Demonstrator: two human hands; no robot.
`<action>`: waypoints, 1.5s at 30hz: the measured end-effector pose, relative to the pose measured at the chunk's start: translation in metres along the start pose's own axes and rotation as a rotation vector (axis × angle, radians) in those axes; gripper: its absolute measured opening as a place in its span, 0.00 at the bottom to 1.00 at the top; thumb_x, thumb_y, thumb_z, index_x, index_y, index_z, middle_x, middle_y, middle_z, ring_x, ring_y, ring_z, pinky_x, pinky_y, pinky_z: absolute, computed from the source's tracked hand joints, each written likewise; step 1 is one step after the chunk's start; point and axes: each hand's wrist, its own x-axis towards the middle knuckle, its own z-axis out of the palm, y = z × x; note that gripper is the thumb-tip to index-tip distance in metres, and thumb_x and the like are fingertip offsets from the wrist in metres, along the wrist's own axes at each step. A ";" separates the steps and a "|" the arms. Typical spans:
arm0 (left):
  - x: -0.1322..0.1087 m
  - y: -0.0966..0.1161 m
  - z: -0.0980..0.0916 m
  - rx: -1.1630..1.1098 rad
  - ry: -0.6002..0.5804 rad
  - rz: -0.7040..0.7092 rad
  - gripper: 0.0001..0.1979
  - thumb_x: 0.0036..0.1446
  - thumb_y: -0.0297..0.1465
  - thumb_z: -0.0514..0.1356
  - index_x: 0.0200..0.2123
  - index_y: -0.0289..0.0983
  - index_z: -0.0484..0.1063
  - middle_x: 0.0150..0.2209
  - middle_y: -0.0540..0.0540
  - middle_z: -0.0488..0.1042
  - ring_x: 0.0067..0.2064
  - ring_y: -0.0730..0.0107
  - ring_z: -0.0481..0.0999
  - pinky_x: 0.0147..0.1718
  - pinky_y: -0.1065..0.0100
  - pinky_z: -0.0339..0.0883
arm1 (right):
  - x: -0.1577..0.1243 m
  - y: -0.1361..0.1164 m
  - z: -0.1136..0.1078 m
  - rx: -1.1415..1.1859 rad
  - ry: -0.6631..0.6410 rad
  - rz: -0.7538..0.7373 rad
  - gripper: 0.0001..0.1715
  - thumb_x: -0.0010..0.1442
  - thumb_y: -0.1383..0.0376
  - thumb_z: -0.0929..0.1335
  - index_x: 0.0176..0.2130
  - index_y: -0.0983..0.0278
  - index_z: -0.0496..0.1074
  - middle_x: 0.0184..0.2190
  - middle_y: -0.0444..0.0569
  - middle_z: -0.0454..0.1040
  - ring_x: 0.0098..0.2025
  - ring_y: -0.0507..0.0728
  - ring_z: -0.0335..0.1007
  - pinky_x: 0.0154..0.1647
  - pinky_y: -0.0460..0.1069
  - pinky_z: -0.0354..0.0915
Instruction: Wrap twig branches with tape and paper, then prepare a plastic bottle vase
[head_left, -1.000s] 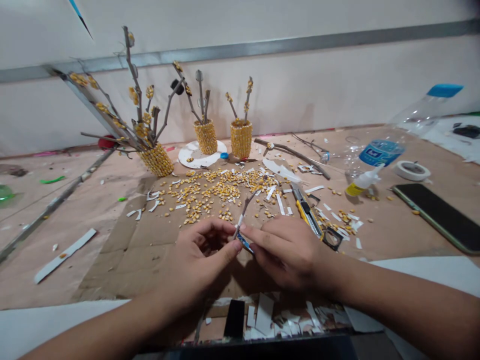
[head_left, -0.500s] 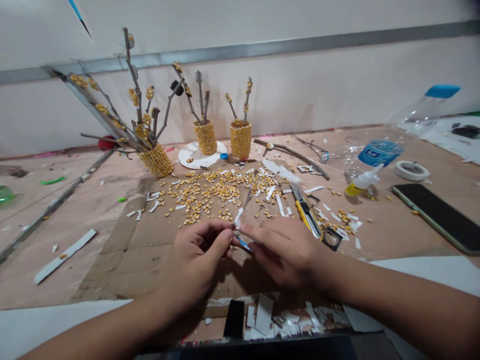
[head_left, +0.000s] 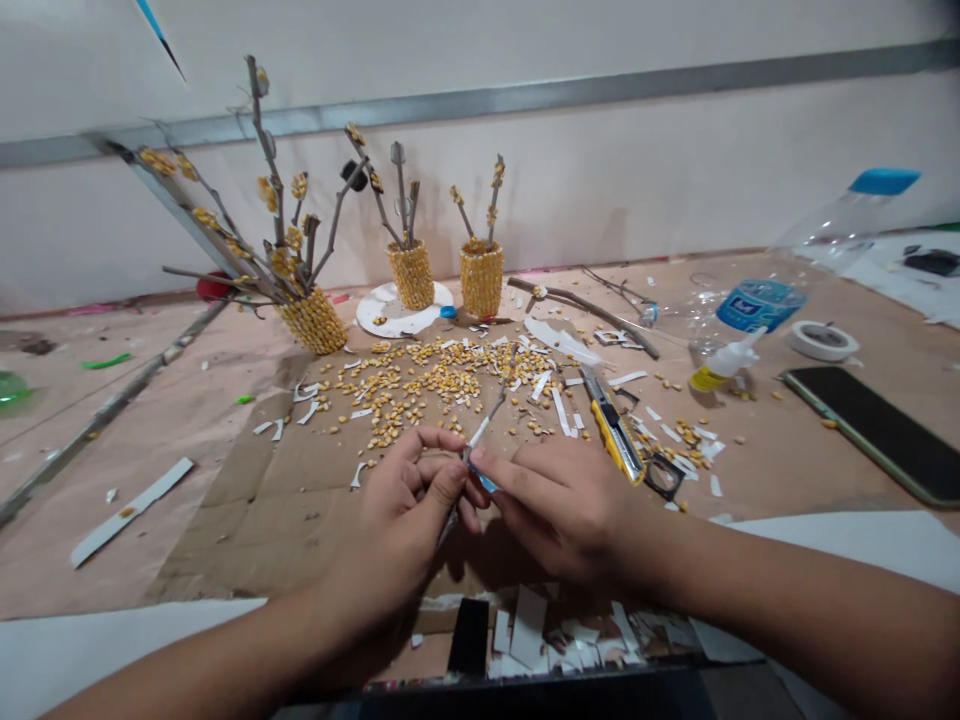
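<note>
My left hand [head_left: 420, 500] is closed, its thumb and fingers pinching a thin twig [head_left: 498, 400]. The twig slants away over the kernels, and a white strip [head_left: 480, 432] covers part of it near my fingers. My right hand [head_left: 566, 500] is closed on the same spot from the right, index finger pressed along the twig. A small blue piece [head_left: 486, 483] shows between the two hands; its kind is hidden by the fingers. Loose corn kernels [head_left: 420, 385] lie spread just beyond the hands on a cardboard sheet [head_left: 247, 500].
Behind stand three kernel-covered pots with twigs, one a tilted pot [head_left: 313, 322]. To the right lie a yellow box cutter [head_left: 613, 425], a glue bottle [head_left: 726, 365], a clear plastic bottle [head_left: 817, 245], a tape roll [head_left: 823, 341] and a phone [head_left: 874, 430]. Paper scraps [head_left: 529, 625] lie at the near edge.
My left hand's fingers have shifted and spread slightly around the twig, and its lower end now shows below them. More of the twig's upper part is visible. My right hand has barely moved.
</note>
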 end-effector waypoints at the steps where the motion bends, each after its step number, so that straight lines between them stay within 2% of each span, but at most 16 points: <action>1: 0.000 0.001 0.001 -0.003 0.012 -0.009 0.12 0.66 0.41 0.66 0.44 0.41 0.71 0.26 0.53 0.79 0.26 0.73 0.75 0.25 0.74 0.69 | 0.000 0.000 0.000 -0.004 0.001 -0.002 0.18 0.72 0.70 0.63 0.57 0.76 0.73 0.28 0.49 0.75 0.27 0.56 0.63 0.26 0.52 0.54; 4: -0.002 0.005 0.004 0.007 0.083 -0.016 0.13 0.59 0.37 0.72 0.41 0.39 0.73 0.31 0.51 0.80 0.30 0.73 0.77 0.29 0.75 0.70 | 0.001 -0.001 -0.001 -0.016 -0.001 -0.014 0.19 0.72 0.70 0.63 0.57 0.76 0.73 0.28 0.49 0.75 0.27 0.56 0.63 0.26 0.52 0.54; 7: -0.003 0.009 0.004 0.093 0.131 0.020 0.11 0.55 0.33 0.73 0.39 0.38 0.77 0.34 0.49 0.82 0.34 0.71 0.79 0.34 0.73 0.72 | 0.001 -0.001 -0.001 -0.022 -0.003 -0.015 0.20 0.72 0.70 0.63 0.59 0.77 0.71 0.28 0.49 0.74 0.27 0.56 0.63 0.27 0.51 0.55; 11: 0.000 0.010 0.000 0.211 0.139 0.089 0.06 0.57 0.33 0.72 0.37 0.39 0.82 0.35 0.48 0.84 0.36 0.69 0.80 0.37 0.70 0.73 | 0.000 0.001 0.000 -0.016 -0.011 -0.013 0.20 0.72 0.70 0.63 0.60 0.75 0.70 0.28 0.48 0.74 0.27 0.56 0.63 0.26 0.51 0.57; 14: 0.001 0.009 -0.003 0.219 0.145 0.106 0.05 0.58 0.33 0.71 0.37 0.40 0.85 0.36 0.48 0.85 0.37 0.68 0.81 0.38 0.70 0.73 | -0.001 0.001 0.000 -0.006 0.009 -0.015 0.21 0.72 0.70 0.62 0.61 0.74 0.69 0.29 0.50 0.76 0.27 0.57 0.66 0.26 0.51 0.61; 19: -0.002 0.011 -0.001 0.079 0.181 0.063 0.07 0.57 0.36 0.73 0.38 0.40 0.86 0.31 0.48 0.84 0.31 0.71 0.78 0.31 0.71 0.71 | -0.002 -0.002 -0.001 0.081 0.055 0.018 0.17 0.72 0.70 0.64 0.58 0.73 0.69 0.34 0.54 0.81 0.32 0.58 0.74 0.31 0.52 0.69; 23: -0.005 0.013 0.003 -0.041 0.198 0.052 0.08 0.55 0.33 0.75 0.38 0.40 0.85 0.30 0.50 0.82 0.29 0.75 0.76 0.29 0.75 0.70 | -0.002 -0.005 -0.002 0.126 0.094 0.046 0.14 0.70 0.70 0.66 0.55 0.70 0.69 0.37 0.54 0.83 0.33 0.57 0.76 0.33 0.51 0.70; 27: -0.004 0.011 0.002 -0.131 0.150 0.036 0.12 0.54 0.33 0.76 0.42 0.40 0.82 0.26 0.53 0.80 0.27 0.77 0.75 0.28 0.76 0.71 | -0.002 -0.005 -0.003 0.093 0.069 0.035 0.14 0.70 0.71 0.66 0.54 0.70 0.70 0.34 0.52 0.82 0.30 0.57 0.75 0.31 0.51 0.68; 31: -0.002 0.007 -0.001 -0.151 0.124 0.045 0.13 0.56 0.32 0.75 0.43 0.39 0.80 0.29 0.51 0.82 0.28 0.77 0.77 0.29 0.77 0.72 | -0.002 -0.003 -0.003 0.068 0.049 0.014 0.12 0.70 0.71 0.66 0.52 0.70 0.72 0.31 0.51 0.80 0.29 0.56 0.72 0.29 0.51 0.65; 36: 0.000 0.005 -0.001 -0.158 0.059 0.038 0.12 0.58 0.35 0.74 0.39 0.37 0.77 0.29 0.50 0.82 0.28 0.75 0.79 0.29 0.76 0.73 | -0.001 0.000 -0.001 0.028 0.081 -0.007 0.15 0.70 0.70 0.65 0.56 0.70 0.71 0.30 0.49 0.78 0.27 0.55 0.69 0.27 0.50 0.61; 40: 0.000 0.005 -0.001 -0.161 -0.012 0.036 0.14 0.58 0.38 0.74 0.37 0.36 0.75 0.28 0.49 0.81 0.28 0.75 0.78 0.29 0.75 0.73 | -0.001 0.003 -0.003 0.015 0.049 -0.037 0.17 0.69 0.71 0.66 0.56 0.72 0.72 0.30 0.50 0.78 0.29 0.56 0.71 0.28 0.51 0.64; 45: 0.000 0.004 -0.002 -0.162 -0.067 0.013 0.14 0.60 0.39 0.72 0.38 0.37 0.75 0.28 0.50 0.80 0.29 0.72 0.78 0.31 0.73 0.73 | 0.001 0.003 -0.008 -0.106 0.028 -0.138 0.16 0.69 0.72 0.65 0.54 0.72 0.73 0.28 0.50 0.78 0.29 0.57 0.72 0.28 0.52 0.65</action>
